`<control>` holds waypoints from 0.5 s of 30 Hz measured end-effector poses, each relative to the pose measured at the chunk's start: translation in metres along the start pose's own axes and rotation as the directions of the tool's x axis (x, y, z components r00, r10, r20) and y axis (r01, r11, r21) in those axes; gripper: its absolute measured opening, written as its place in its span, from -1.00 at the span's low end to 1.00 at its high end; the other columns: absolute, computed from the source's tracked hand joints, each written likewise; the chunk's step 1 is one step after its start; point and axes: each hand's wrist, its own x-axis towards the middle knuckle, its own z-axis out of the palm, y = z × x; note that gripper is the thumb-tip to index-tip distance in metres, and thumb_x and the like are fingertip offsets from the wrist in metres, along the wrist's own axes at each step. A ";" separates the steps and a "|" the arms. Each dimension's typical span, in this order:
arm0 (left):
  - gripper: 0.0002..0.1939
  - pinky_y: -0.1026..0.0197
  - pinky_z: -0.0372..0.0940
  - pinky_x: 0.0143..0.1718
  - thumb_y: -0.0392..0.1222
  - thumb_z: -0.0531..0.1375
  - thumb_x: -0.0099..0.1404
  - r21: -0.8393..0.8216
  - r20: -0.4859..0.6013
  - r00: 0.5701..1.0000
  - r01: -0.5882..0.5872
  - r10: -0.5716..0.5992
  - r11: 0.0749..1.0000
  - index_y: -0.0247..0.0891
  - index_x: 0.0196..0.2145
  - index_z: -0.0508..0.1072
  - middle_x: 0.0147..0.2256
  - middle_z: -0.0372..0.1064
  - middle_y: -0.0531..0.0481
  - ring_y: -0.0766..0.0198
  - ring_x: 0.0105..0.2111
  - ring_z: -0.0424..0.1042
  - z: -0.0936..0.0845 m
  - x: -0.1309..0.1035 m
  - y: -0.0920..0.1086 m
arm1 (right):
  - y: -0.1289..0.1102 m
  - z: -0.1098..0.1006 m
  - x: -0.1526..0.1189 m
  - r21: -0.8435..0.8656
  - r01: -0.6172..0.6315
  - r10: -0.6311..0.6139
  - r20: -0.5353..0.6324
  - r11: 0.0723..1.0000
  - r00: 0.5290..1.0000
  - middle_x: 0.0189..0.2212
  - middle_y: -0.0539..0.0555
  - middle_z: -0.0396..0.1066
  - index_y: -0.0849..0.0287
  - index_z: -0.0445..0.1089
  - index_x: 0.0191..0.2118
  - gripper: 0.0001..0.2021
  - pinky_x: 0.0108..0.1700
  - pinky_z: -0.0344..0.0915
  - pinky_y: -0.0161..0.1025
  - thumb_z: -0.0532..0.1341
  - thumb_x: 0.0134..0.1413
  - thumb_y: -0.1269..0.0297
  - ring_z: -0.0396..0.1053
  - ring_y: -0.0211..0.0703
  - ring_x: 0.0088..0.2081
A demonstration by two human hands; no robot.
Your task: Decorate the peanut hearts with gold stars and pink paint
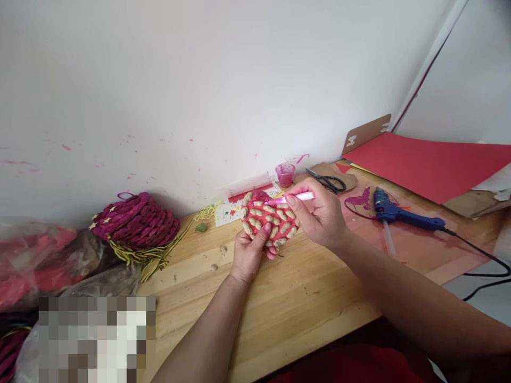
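My left hand (251, 250) grips the lower edge of a red card piece (260, 215) with its thumb on the front. Rows of peanuts in their shells (273, 219) cover the card. In my right hand (319, 213) is a paintbrush (299, 197) with a pale handle and pink bristles. Its tip meets the upper part of the card, where a patch of purple-pink paint (261, 196) shows. Behind the hands, by the wall, stands a small clear cup of pink paint (285, 173).
Black-handled scissors (327, 180) lie behind my right hand. A blue glue gun (407, 215) with its cord, and red card sheets (431, 162), occupy the right. To the left are a purple braided bundle (138, 221) with yellow-green strings and plastic bags (40, 260).
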 end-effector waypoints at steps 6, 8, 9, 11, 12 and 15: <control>-0.51 0.34 0.27 -0.74 0.20 0.47 0.12 -0.017 0.036 0.999 0.003 -0.002 1.000 -0.27 -0.51 0.46 -0.66 0.43 0.03 0.34 -0.74 0.35 -0.001 -0.001 -0.002 | 0.000 -0.001 0.000 0.037 -0.017 0.017 0.001 0.999 1.000 -0.34 0.04 0.51 0.07 0.39 -0.23 -0.94 -0.14 0.38 -0.07 0.24 0.33 0.28 0.47 -0.08 -0.24; -0.53 0.34 0.25 -0.76 0.18 0.46 0.14 -0.030 0.049 0.999 0.001 0.000 1.000 -0.27 -0.51 0.46 -0.67 0.41 0.05 0.35 -0.76 0.34 -0.002 -0.001 -0.003 | 0.000 -0.001 0.000 0.036 -0.034 0.034 0.008 0.999 0.999 -0.35 0.04 0.50 0.07 0.39 -0.24 -0.93 -0.14 0.37 -0.07 0.24 0.33 0.27 0.47 -0.08 -0.25; -0.54 0.34 0.25 -0.76 0.17 0.46 0.15 -0.036 0.052 0.999 0.003 -0.002 0.999 -0.27 -0.51 0.46 -0.68 0.40 0.06 0.34 -0.76 0.33 -0.002 0.000 -0.003 | 0.001 -0.001 0.001 0.032 -0.043 0.043 0.008 0.999 0.999 -0.36 0.03 0.50 0.07 0.39 -0.24 -0.93 -0.14 0.37 -0.07 0.24 0.33 0.27 0.46 -0.07 -0.26; -0.55 0.34 0.25 -0.77 0.16 0.47 0.14 -0.053 0.044 0.999 0.012 -0.009 0.999 -0.27 -0.51 0.46 -0.67 0.41 0.06 0.34 -0.76 0.34 -0.002 0.000 -0.003 | 0.001 -0.001 0.001 0.021 -0.047 0.047 0.011 0.999 0.999 -0.38 0.03 0.48 0.07 0.38 -0.25 -0.93 -0.15 0.36 -0.07 0.24 0.32 0.27 0.46 -0.07 -0.27; -0.55 0.35 0.24 -0.78 0.15 0.48 0.12 -0.064 0.038 0.999 0.017 -0.014 0.998 -0.27 -0.51 0.46 -0.67 0.41 0.06 0.34 -0.76 0.34 -0.002 0.000 -0.003 | 0.001 -0.001 0.001 0.017 -0.046 0.045 0.015 0.999 0.999 -0.38 0.03 0.48 0.07 0.38 -0.25 -0.93 -0.15 0.36 -0.07 0.24 0.32 0.27 0.45 -0.07 -0.27; -0.55 0.36 0.22 -0.79 0.14 0.49 0.10 -0.086 0.032 0.999 0.028 -0.025 0.996 -0.27 -0.51 0.46 -0.67 0.40 0.07 0.35 -0.76 0.35 -0.001 -0.001 -0.002 | 0.001 -0.001 0.001 0.039 -0.042 0.042 -0.001 0.998 0.999 -0.36 0.03 0.48 0.07 0.39 -0.24 -0.93 -0.15 0.36 -0.09 0.24 0.33 0.27 0.46 -0.09 -0.27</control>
